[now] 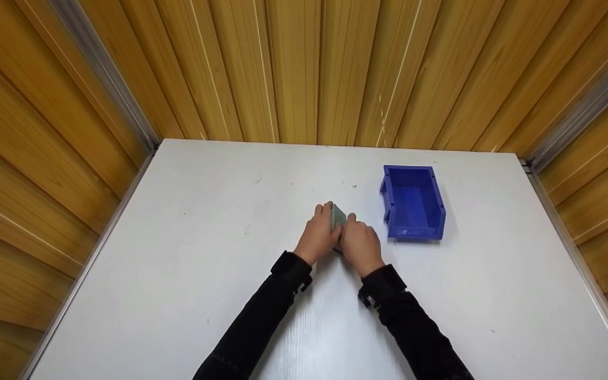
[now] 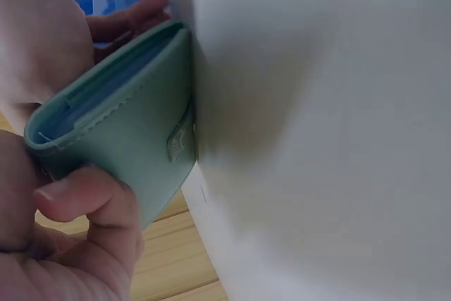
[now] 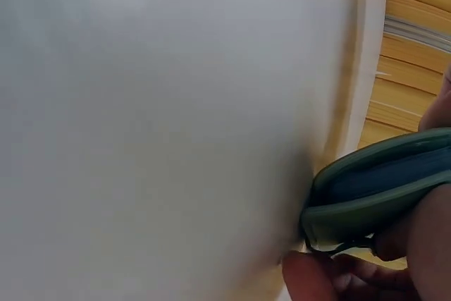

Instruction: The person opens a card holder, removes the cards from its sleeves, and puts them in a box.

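A mint-green wallet (image 1: 338, 216) with stitched edges stands on its edge on the white table, between the two hands. In the left wrist view the wallet (image 2: 137, 128) shows a small strap tab on its face and a narrow opening along the top. My left hand (image 1: 319, 236) grips it from the left, with a bent thumb against the cover. From the right, my right hand (image 1: 361, 245) holds its other side, fingertips low by the tabletop. The right wrist view shows the wallet (image 3: 352, 227) slightly parted along its opening; its contents cannot be made out.
A blue plastic bin (image 1: 415, 203) stands to the right of the hands, a short way off. The white table (image 1: 167, 274) reaches back to a wood-patterned wall (image 1: 293, 74). Similar panels with metal rails flank both sides.
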Tool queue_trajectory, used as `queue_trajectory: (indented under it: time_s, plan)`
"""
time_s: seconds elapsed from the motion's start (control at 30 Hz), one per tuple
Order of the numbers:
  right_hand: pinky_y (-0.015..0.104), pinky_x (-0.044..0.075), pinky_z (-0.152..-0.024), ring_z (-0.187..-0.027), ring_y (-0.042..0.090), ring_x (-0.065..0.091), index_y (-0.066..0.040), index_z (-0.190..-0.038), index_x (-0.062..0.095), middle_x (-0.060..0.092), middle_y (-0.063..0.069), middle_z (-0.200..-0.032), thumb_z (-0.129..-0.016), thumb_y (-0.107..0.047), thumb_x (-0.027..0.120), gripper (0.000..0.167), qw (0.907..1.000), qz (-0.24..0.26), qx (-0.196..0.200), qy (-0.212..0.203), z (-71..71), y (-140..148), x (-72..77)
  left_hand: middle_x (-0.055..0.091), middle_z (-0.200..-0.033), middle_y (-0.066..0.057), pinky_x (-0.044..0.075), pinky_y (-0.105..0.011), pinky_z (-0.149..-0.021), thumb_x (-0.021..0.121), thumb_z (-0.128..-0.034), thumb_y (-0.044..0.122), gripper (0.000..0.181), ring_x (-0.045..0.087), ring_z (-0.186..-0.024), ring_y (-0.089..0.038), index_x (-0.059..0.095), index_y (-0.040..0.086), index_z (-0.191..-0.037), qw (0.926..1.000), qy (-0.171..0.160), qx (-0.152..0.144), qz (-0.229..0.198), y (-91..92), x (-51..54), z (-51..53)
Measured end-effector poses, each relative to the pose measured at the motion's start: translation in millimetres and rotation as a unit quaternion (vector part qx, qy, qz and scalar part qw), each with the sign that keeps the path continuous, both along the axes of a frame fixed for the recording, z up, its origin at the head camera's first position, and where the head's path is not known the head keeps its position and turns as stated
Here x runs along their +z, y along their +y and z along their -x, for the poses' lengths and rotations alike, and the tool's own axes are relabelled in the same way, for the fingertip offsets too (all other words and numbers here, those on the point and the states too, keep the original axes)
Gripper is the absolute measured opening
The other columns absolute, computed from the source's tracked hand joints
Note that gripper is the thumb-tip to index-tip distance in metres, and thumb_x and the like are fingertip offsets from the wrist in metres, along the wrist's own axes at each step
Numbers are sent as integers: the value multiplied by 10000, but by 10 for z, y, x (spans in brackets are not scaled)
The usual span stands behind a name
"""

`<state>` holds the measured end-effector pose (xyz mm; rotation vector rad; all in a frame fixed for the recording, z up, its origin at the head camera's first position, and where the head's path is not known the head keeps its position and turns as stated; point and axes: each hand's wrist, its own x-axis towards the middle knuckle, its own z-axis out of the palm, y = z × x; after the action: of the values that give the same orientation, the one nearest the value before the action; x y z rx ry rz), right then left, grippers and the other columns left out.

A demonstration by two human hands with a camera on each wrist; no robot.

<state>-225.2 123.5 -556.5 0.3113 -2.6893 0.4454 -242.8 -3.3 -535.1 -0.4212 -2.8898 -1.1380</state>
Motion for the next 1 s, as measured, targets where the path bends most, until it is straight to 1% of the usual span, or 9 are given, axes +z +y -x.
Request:
queue_trajectory:
  time_s: [0.1, 0.27, 0.4, 0.53, 0.67, 0.73, 0.8, 0.9, 1.0]
  plan:
    - [567, 526, -563, -615, 465, 668, 32, -905, 553, 661, 258, -692, -971, -86, 612, 147, 9996, 45, 206, -176, -10, 27, -16, 529, -1356, -256, 572, -452, -929, 587, -1033, 130, 569, 672, -1114, -396, 380, -78, -1520, 10000, -4, -8, 38, 4, 0, -8]
    - [582, 530, -619, -689, 468, 686, 25, -984, 600, 695, 255, -759, -975, -79, 618, 105, 9974, 95, 482, -533, 5, 77, -17, 535, -1344, -258, 572, -457, -933, 586, -1033, 136, 566, 673, -1119, -405, 385, -77, -1516, 9999, -19, 68, 113, 22, 9, -12]
    - [582, 525, -622, -697, 468, 683, 12, -997, 618, 701, 247, -769, -990, -116, 615, 129, 9964, 195, 462, -690, 21, 89, -13, 529, -1360, -255, 575, -448, -932, 588, -1031, 132, 566, 673, -1127, -401, 384, -72, -1518, 9998, -96, 88, 169, 18, 1, -5]
    - [583, 526, -639, -712, 470, 682, 24, -1035, 635, 703, 253, -783, -971, -93, 611, 134, 9957, 182, 417, -811, 24, 99, -18, 513, -1389, -252, 577, -432, -927, 568, -1041, 124, 562, 664, -1156, -391, 365, -64, -1531, 9996, -230, 75, 157, 7, -1, -13]
    - [583, 530, -652, -727, 475, 683, 38, -1051, 646, 711, 260, -806, -930, -49, 614, 152, 9942, 180, 437, -968, 31, 138, -18, 512, -1375, -262, 577, -439, -913, 543, -1048, 106, 538, 668, -1134, -398, 363, -80, -1520, 9996, -148, 18, 221, 6, -12, -31]
    - [581, 532, -650, -723, 478, 682, 40, -1018, 642, 703, 263, -792, -946, -38, 605, 113, 9941, 211, 336, -1014, 43, 176, -18, 517, -1361, -265, 583, -432, -890, 531, -1049, 101, 526, 681, -1089, -392, 366, -89, -1511, 9995, -60, -21, 301, 6, -18, -32]
    - [584, 532, -643, -714, 483, 679, 39, -953, 630, 687, 265, -762, -965, -29, 601, 75, 9943, 239, 104, -1035, 57, 226, -21, 520, -1354, -263, 585, -423, -875, 520, -1049, 96, 523, 688, -1055, -377, 365, -94, -1510, 9994, -27, -34, 346, 0, -16, -27]
    - [590, 536, -633, -710, 492, 681, 29, -874, 604, 667, 271, -730, -993, -33, 596, 135, 9933, 260, -184, -1115, 77, 297, -22, 529, -1346, -255, 583, -418, -876, 522, -1044, 87, 524, 687, -1045, -359, 370, -95, -1511, 9994, -30, 21, 330, -18, -5, -19]
    - [595, 537, -624, -717, 500, 683, 31, -840, 595, 666, 281, -734, -991, -37, 597, 166, 9921, 253, -182, -1214, 87, 345, -23, 528, -1353, -253, 575, -435, -904, 529, -1042, 88, 531, 679, -1070, -363, 368, -90, -1516, 9996, -96, 42, 272, -48, 4, -15]
